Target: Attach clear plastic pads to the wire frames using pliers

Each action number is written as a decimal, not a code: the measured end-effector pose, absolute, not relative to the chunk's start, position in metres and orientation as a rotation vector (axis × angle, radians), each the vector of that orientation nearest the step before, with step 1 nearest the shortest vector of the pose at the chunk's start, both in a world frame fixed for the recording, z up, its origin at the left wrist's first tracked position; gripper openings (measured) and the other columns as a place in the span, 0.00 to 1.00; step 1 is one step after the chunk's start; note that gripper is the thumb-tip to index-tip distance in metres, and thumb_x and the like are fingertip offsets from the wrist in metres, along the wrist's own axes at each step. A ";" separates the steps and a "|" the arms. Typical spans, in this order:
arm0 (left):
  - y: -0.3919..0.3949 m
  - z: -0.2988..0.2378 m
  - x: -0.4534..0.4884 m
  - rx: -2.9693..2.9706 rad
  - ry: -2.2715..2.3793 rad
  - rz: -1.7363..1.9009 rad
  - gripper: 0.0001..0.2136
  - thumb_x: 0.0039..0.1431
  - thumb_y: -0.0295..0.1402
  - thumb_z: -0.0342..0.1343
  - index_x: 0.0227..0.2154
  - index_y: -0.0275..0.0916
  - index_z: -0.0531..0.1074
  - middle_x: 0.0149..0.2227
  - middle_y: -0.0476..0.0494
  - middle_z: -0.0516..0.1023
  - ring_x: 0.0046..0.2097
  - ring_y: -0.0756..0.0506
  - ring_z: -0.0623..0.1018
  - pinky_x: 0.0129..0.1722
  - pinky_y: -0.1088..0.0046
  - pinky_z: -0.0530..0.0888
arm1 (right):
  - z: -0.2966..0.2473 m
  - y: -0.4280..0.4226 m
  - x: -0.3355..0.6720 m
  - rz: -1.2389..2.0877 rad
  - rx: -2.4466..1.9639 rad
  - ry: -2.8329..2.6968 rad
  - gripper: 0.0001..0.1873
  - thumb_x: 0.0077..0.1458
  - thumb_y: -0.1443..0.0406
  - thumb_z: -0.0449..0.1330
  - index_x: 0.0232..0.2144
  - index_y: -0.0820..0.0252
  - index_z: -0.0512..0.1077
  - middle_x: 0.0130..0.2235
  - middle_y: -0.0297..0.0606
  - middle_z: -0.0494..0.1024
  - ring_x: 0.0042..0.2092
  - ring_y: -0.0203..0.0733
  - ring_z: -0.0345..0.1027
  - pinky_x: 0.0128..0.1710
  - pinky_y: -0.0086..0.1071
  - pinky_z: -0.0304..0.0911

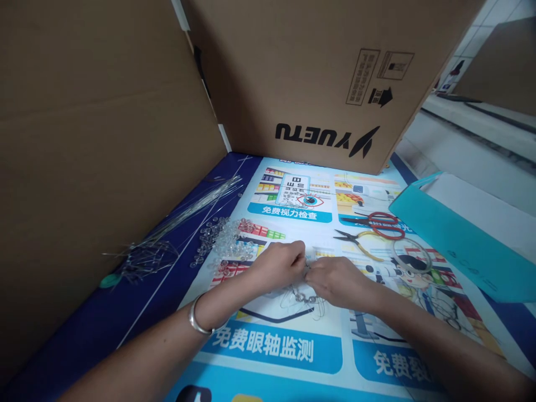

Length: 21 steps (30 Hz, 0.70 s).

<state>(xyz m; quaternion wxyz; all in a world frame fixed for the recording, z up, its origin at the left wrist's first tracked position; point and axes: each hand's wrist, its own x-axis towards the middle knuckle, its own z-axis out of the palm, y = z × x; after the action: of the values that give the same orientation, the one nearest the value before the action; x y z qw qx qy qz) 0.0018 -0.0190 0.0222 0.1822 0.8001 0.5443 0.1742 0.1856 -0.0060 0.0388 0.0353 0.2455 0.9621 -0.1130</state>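
Note:
My left hand (280,264) and my right hand (335,279) meet over the printed poster (276,352), fingers pinched together on a small clear piece (310,254) between them. A thin wire loop with beads (304,298) lies on the poster just under both hands. A silver bangle (197,319) sits on my left wrist. To the left of my left hand lies a heap of clear beads (228,240).
A bundle of thin clear rods and wires (176,223) lies along the left cardboard wall (92,145). Red scissors (383,222) and yellow-handled pliers (362,241) lie right of the hands. A teal bag (456,245) lies at right. A cardboard box (318,72) stands behind.

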 end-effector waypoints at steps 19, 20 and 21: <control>-0.021 0.023 0.004 2.217 1.578 0.470 0.05 0.51 0.31 0.45 0.24 0.38 0.62 0.20 0.51 0.66 0.23 0.52 0.64 0.23 0.77 0.53 | 0.034 -0.005 0.188 -0.877 1.115 2.893 0.10 0.52 0.69 0.47 0.21 0.60 0.60 0.23 0.29 0.67 0.26 0.30 0.56 0.27 0.25 0.46; -0.021 0.023 0.005 2.216 1.582 0.469 0.05 0.51 0.31 0.45 0.24 0.38 0.62 0.20 0.51 0.66 0.23 0.52 0.64 0.23 0.77 0.53 | 0.032 -0.004 0.188 -0.928 1.118 2.888 0.10 0.52 0.69 0.47 0.20 0.60 0.60 0.23 0.29 0.66 0.26 0.30 0.56 0.27 0.25 0.46; -0.021 0.024 0.005 2.212 1.587 0.467 0.05 0.51 0.31 0.45 0.24 0.38 0.62 0.20 0.51 0.65 0.23 0.52 0.64 0.23 0.77 0.53 | 0.031 -0.003 0.188 -0.988 1.124 2.881 0.10 0.52 0.68 0.47 0.20 0.60 0.60 0.22 0.29 0.65 0.26 0.30 0.56 0.27 0.25 0.47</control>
<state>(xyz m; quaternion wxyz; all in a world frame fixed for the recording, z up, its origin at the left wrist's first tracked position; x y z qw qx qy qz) 0.0048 -0.0209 0.0237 0.1885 0.7866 0.5641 0.1660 0.1885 -0.0030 0.0309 -0.0525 0.3457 0.8862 -0.3039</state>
